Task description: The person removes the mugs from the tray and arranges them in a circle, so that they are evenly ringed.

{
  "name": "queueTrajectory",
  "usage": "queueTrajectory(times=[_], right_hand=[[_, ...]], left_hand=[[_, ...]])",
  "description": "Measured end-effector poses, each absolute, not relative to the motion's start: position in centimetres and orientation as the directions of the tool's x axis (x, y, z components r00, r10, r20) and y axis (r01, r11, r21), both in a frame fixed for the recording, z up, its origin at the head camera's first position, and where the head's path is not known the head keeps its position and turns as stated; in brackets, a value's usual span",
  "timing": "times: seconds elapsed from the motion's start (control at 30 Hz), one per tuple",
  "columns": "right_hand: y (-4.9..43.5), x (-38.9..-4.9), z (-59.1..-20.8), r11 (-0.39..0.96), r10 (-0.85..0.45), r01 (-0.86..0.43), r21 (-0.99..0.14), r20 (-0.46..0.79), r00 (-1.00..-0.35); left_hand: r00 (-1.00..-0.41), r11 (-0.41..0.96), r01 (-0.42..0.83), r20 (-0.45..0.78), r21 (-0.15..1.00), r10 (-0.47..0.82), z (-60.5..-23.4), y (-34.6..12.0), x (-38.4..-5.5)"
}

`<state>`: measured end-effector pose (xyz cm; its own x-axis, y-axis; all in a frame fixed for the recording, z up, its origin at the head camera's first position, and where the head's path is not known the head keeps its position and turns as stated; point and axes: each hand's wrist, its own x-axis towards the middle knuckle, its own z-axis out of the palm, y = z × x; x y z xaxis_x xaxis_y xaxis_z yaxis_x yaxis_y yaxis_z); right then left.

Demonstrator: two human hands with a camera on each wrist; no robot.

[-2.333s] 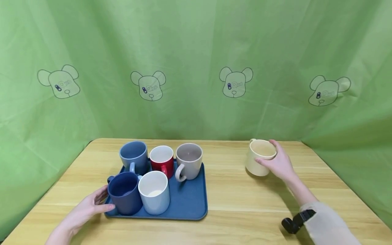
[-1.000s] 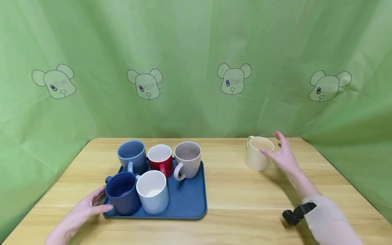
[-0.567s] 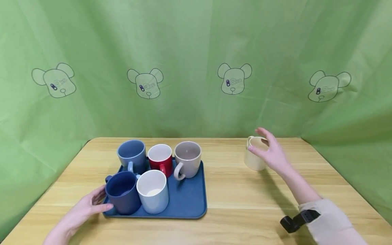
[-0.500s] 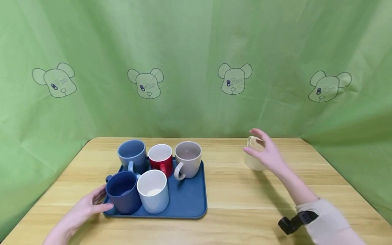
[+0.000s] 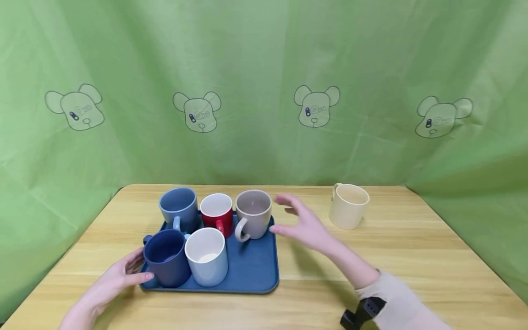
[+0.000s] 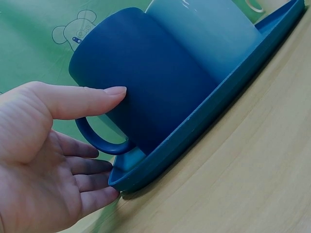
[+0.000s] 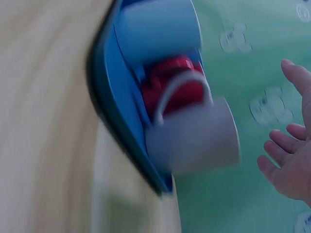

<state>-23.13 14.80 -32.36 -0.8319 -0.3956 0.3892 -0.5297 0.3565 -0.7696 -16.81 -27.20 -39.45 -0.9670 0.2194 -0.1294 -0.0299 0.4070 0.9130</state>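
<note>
My left hand is at the left end of a blue tray, fingertips right at its rim and the thumb over the side of a navy mug. My right hand holds nothing; its thumb and fingers are spread just right of a grey mug on the tray. That mug's handle points toward the front left. Also on the tray stand a light blue mug, a red mug with white inside and a medium blue mug. A cream mug stands alone on the table.
The wooden table has rounded back corners and meets a green curtain printed with bear heads. A black camera mount is strapped at my right wrist, low over the table.
My right hand has let go of the cream mug, left it standing at the right, and moved left to beside the grey mug. The left hand stays at the tray's end.
</note>
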Motion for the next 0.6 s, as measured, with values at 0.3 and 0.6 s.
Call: queueTrajectory(times=[0.3,0.6], right_hand=[[8.9,-21.1,-33.7,0.326,-0.521,-0.499,-0.803,0.288,-0.803],[5.2,-20.5,-34.8,0.4,-0.595,-0.533,-0.745,0.231,-0.77]], left_hand=[[-0.963,0.392,-0.034,-0.135,0.919,0.232,-39.5,-27.1,-16.8],[-0.966,0.4,-0.035,-0.134,0.916,0.223,-39.4,-27.2,-16.7]])
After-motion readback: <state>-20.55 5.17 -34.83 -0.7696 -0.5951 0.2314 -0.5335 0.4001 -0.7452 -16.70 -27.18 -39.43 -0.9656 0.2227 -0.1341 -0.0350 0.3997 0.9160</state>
